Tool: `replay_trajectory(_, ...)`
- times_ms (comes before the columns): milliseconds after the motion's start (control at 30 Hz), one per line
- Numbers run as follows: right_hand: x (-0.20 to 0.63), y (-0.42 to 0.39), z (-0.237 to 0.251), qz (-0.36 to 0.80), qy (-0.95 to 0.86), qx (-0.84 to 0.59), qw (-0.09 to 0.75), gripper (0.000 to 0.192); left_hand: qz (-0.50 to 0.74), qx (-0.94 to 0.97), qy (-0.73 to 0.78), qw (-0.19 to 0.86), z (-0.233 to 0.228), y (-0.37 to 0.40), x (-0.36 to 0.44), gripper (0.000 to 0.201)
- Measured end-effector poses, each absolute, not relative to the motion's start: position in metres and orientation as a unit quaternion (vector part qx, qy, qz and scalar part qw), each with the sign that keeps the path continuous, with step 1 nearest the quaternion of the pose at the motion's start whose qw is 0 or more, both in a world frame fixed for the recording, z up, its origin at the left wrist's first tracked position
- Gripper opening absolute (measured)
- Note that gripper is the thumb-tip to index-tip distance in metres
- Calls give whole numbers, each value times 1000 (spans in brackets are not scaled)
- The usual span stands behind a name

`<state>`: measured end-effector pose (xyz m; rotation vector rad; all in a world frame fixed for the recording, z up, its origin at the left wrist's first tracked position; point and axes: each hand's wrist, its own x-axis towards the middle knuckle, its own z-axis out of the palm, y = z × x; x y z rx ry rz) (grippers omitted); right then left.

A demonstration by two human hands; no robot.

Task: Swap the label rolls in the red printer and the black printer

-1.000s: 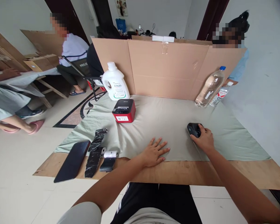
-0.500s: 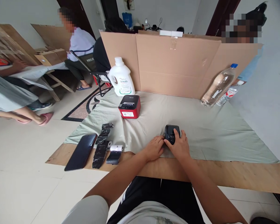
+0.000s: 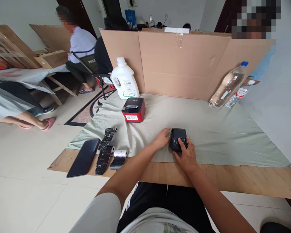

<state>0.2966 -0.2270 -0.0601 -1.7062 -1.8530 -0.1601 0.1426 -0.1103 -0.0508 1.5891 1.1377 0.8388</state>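
Cloth-covered table, black device moved leftward, right hand on it

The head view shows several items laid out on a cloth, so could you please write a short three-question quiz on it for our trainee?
1. Multiple choice: what are the fingers of the right hand on?
A) a roll of black strip
B) the small black device
C) the cardboard panel

2. True or false: the white jug stands farther from the person than the red-and-black device.

3. Fill in the blank: the cap on the larger clear bottle is ____.

Key: 1. B; 2. True; 3. blue.
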Motion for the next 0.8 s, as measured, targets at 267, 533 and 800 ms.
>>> replay_trajectory(267,298,-226,-60,-54,-698,-642,314,61,275,538,384,698,-44,-90,148,69)
replay_trajectory(533,297,-226,-60,-53,-697,-651,295,61,258,511,441,691,-34,-87,151,69)
replay_trajectory(800,299,-224,-58,-57,-688,-650,316,53,250,517,463,675,-24,-96,154,75)
